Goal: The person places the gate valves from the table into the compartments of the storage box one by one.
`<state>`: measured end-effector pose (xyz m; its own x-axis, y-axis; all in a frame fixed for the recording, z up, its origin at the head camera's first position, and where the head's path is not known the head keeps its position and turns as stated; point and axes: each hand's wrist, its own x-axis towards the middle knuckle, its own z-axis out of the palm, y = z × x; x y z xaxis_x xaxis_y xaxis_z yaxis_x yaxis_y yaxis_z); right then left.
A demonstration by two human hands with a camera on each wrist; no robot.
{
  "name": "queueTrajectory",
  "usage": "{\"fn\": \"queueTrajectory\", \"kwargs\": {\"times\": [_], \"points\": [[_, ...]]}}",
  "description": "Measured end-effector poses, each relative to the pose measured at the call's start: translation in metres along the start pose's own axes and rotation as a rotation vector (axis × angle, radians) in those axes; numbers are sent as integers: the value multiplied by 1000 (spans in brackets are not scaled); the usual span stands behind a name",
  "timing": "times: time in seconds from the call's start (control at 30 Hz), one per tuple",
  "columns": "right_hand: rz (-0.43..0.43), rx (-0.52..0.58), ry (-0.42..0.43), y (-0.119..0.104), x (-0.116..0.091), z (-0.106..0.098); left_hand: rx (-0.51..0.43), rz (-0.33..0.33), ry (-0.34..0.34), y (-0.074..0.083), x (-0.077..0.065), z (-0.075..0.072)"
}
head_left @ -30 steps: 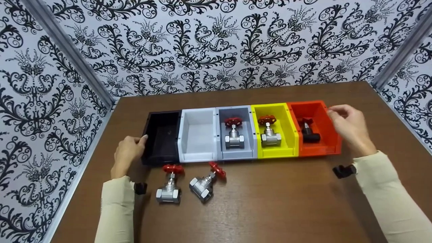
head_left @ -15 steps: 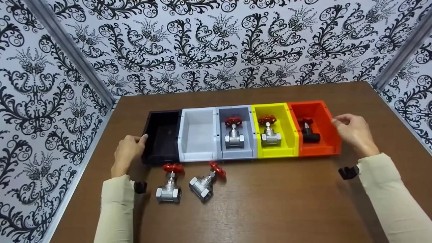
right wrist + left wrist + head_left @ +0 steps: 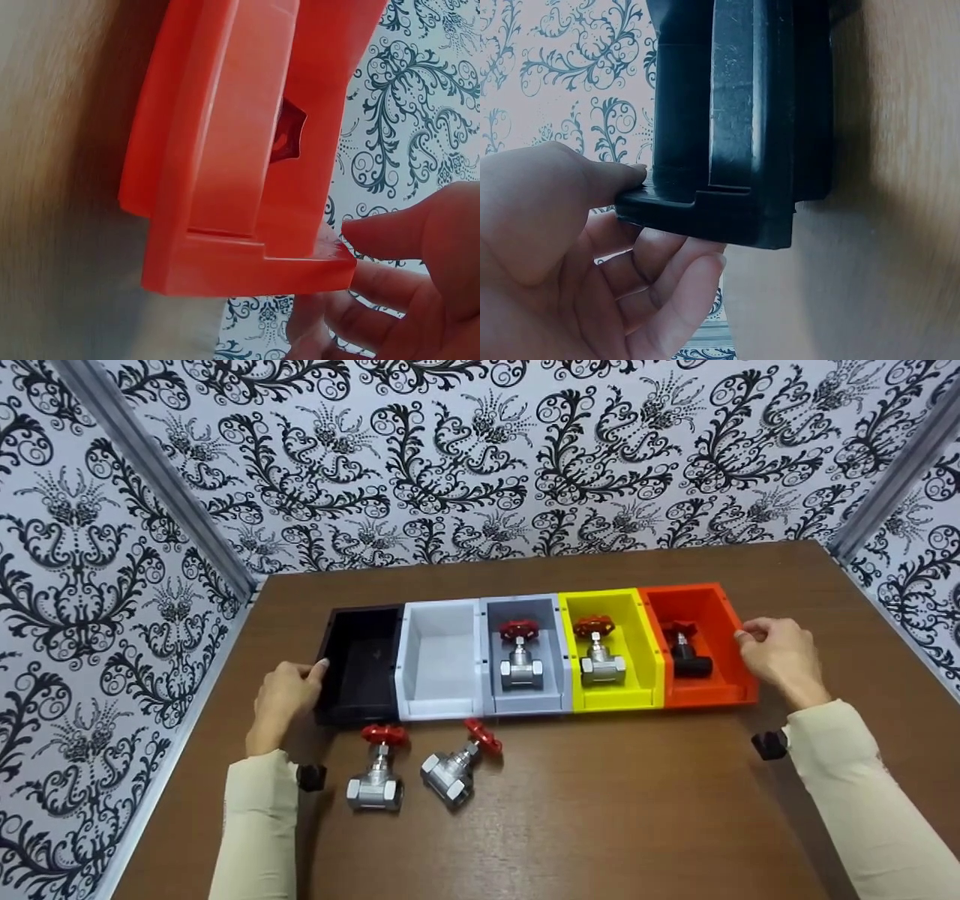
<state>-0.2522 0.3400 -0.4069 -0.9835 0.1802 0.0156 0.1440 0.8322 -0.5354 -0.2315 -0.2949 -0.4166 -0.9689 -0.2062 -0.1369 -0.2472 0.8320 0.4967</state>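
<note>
In the head view my left hand (image 3: pixel 285 697) grips the side wall of the black bin (image 3: pixel 361 675) at the row's left end. The left wrist view shows its thumb on the rim and its fingers outside the wall. My right hand (image 3: pixel 784 656) pinches the outer wall of the orange-red bin (image 3: pixel 712 694) at the other end, thumb at the rim. A dark-bodied valve (image 3: pixel 691 664) lies in that bin. One silver valve with a red handwheel sits in the grey bin (image 3: pixel 525 703), another in the yellow bin (image 3: pixel 619 700). Nothing lies in the white bin (image 3: pixel 441 667).
Two more silver valves with red handwheels lie on the brown table (image 3: pixel 600 810) before the row: a left valve (image 3: pixel 377 780) near the black bin and a tilted valve (image 3: pixel 454 772) beside it. A patterned wall (image 3: pixel 480 457) stands behind.
My right hand has shifted a little outward and toward me along the orange-red bin's wall. My left hand and the valves have stayed in place.
</note>
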Motion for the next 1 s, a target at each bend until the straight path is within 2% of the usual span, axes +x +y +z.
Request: {"fn": "queueTrajectory", "kwargs": {"times": [0.33, 0.63, 1.0], "points": [[62, -15, -44, 1, -2, 0, 0, 3, -12, 1, -2, 0], [86, -111, -78, -5, -1, -3, 6, 19, -3, 0, -5, -1], [98, -152, -88, -5, 2, -2, 22, -18, 34, 4, -6, 4]]}}
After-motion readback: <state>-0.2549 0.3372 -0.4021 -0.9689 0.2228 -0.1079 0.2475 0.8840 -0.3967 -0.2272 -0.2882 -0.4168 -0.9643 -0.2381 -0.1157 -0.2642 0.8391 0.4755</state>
